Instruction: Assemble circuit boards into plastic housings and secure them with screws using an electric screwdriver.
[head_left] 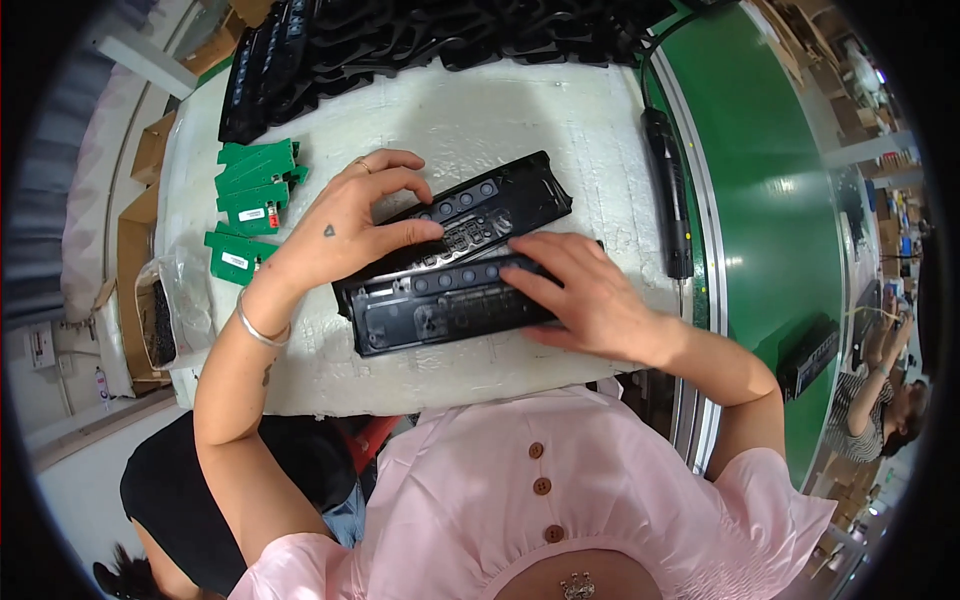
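Two long black plastic housings lie tilted, one behind the other, on the pale foam-covered surface (560, 105). The far housing (540, 195) shows a row of round grey buttons and a cluster of small parts in its middle. My left hand (360, 215) grips its left part, thumb on the near side and fingers curled over the far edge. My right hand (585, 295) holds the right end of the near housing (430, 318), fingers on top and thumb at the near edge. Where the two housings meet, they overlap or touch; I cannot tell which.
Several green circuit boards (255, 180) lie at the left. Black housings (400, 35) are piled along the back. A black electric screwdriver (665, 190) stands at the right, beside a green belt (755, 240) carrying another black part (808, 357). Another person (870, 415) sits beyond.
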